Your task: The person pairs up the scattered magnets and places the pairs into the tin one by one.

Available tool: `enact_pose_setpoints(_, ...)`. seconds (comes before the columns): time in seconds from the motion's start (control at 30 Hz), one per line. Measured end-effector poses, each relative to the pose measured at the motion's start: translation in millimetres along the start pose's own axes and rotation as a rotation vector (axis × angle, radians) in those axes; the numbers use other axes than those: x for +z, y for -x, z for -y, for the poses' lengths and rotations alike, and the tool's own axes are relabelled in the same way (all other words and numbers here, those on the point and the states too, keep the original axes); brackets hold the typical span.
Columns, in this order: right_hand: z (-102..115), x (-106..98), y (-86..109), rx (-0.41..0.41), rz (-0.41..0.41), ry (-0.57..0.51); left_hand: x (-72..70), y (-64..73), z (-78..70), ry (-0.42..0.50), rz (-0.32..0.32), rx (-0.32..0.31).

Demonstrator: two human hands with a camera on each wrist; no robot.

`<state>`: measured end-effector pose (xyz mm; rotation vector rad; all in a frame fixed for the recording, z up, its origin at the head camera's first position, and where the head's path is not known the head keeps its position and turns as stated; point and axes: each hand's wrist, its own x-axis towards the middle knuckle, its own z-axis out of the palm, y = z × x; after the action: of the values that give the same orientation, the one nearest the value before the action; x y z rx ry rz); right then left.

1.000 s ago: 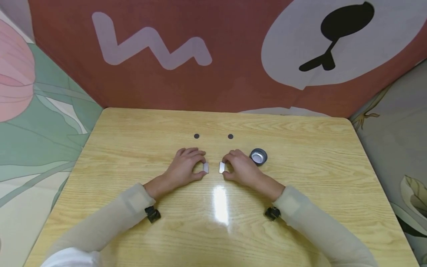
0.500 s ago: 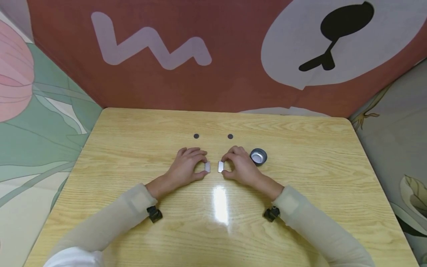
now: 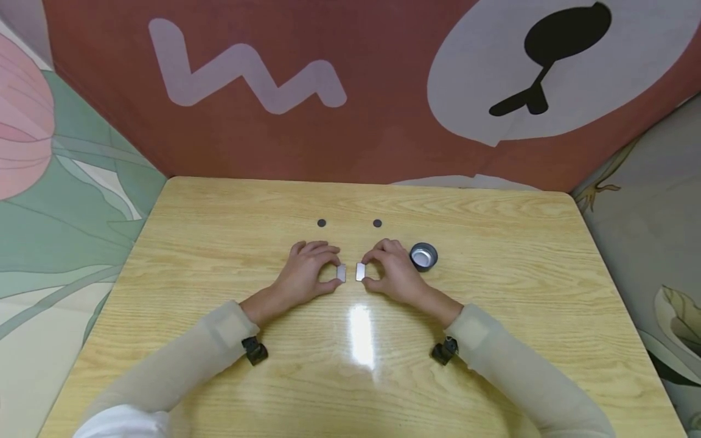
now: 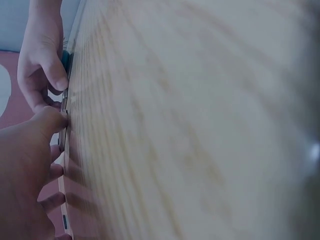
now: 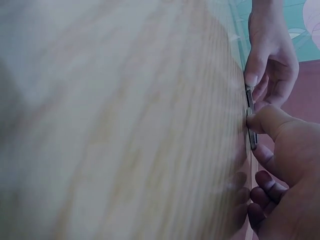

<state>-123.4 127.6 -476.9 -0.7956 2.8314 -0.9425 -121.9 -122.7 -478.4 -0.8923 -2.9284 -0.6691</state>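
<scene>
In the head view my left hand [image 3: 305,272] pinches a small flat silver rectangular piece [image 3: 341,273] between thumb and forefinger, low over the table. Opposite it, my right hand [image 3: 395,271] grips a similar silver piece [image 3: 360,272] by its two short edges. A narrow gap separates the two pieces, which face each other side by side. Both wrist views look along the tabletop: thumb and finger of each hand sit right at the surface, and the thin piece [image 5: 254,135] shows edge-on in the right wrist view.
Two small dark discs [image 3: 321,223] [image 3: 377,223] lie farther back on the wooden table [image 3: 219,225]. A small round dark tin [image 3: 424,257] with a silvery inside stands just beyond the right hand. A patterned wall [image 3: 383,134] rises behind the table's back edge.
The two silver pieces have come closer together. The right hand has shifted slightly left and the left hand slightly right, each still holding its piece.
</scene>
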Motion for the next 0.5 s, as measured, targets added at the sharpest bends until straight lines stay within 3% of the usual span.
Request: enact_pose_setpoints(0.5, 11, 5, -7.1, 0.005, 0.017, 0.026, -1.5, -4.1, -6.7, 0.003, 0.012, -0.018)
